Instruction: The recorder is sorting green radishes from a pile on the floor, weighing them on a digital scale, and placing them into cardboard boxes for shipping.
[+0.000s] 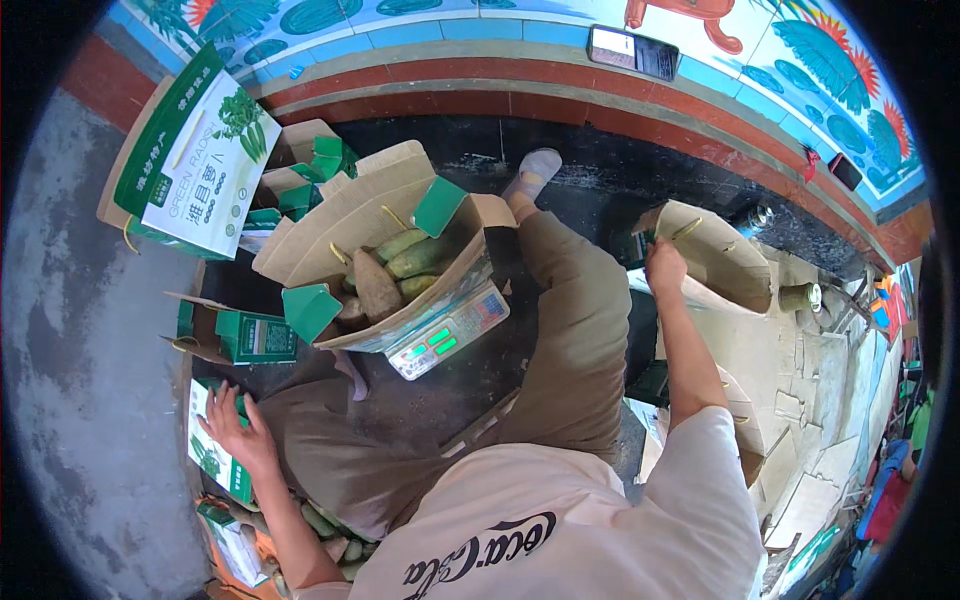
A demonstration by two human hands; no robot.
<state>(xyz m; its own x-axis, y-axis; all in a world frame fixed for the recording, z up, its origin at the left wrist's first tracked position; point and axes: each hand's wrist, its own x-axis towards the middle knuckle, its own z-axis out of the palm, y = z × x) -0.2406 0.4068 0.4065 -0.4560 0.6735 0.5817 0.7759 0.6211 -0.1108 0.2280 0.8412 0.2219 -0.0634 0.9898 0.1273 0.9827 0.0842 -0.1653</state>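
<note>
Now right fingers (658,254) grip an open carton (735,265) by its edge; left fingers (229,405) splay over a box (208,458).

The upper-right carton (725,265) is tan inside; the lower-left carton (215,460) green and white; the shirt (580,510) white with black lettering.

Produce-packing area: cartons (735,272), vegetables (412,258), scale (462,332)

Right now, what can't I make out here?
In the head view:
Lower contents of the open carton: hidden by its wall and the vegetables on top.
Platform of the scale: behind or under the carton.
Fingertips of the right hand: behind its knuckles.
Vegetables at lower left: partly behind the left forearm.
Far-right clutter: too small, bent near the rim.
</note>
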